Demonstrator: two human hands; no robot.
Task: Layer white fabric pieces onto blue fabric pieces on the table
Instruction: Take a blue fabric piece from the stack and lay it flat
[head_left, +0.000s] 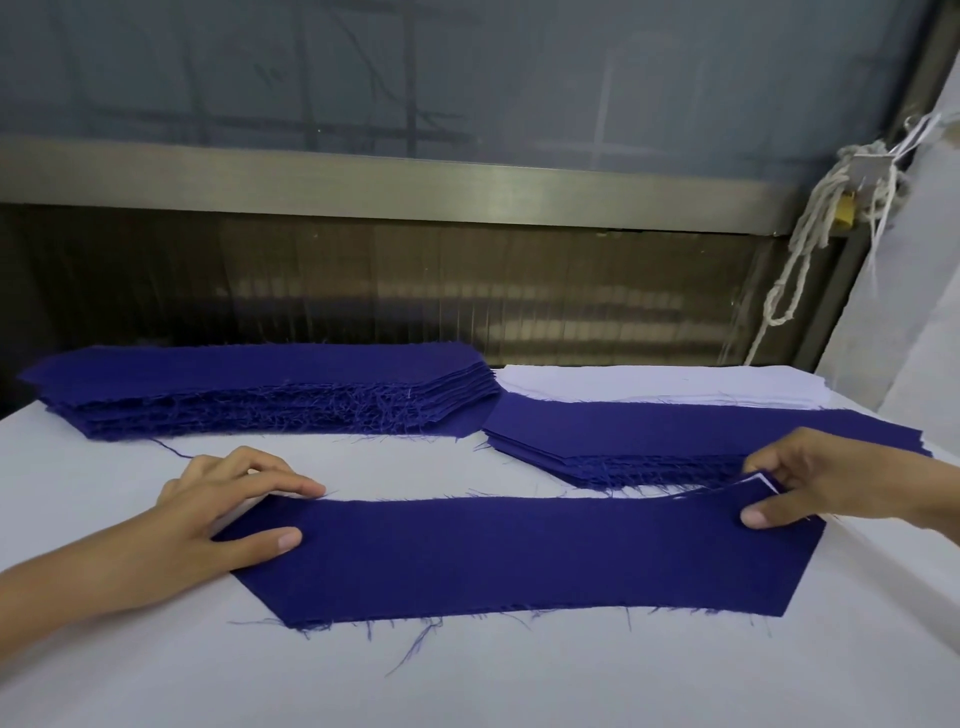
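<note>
The left hand (228, 499) pinches the left end of a long, dark blue fabric piece with frayed edges (519, 556), thumb on top and fingers curled at its far edge. The piece lies flat on the white surface (467, 675). It looks limp and light, best held by both ends. Behind it sit a tall blue fabric stack (260, 395), a lower blue stack (649, 436) and a white fabric stack (623, 382), near enough to snag loose threads. The right hand (831, 483) pinches the right corner, where a white fabric layer (763, 480) peeks out.

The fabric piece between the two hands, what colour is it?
The fabric piece is dark blue; head view.
</note>
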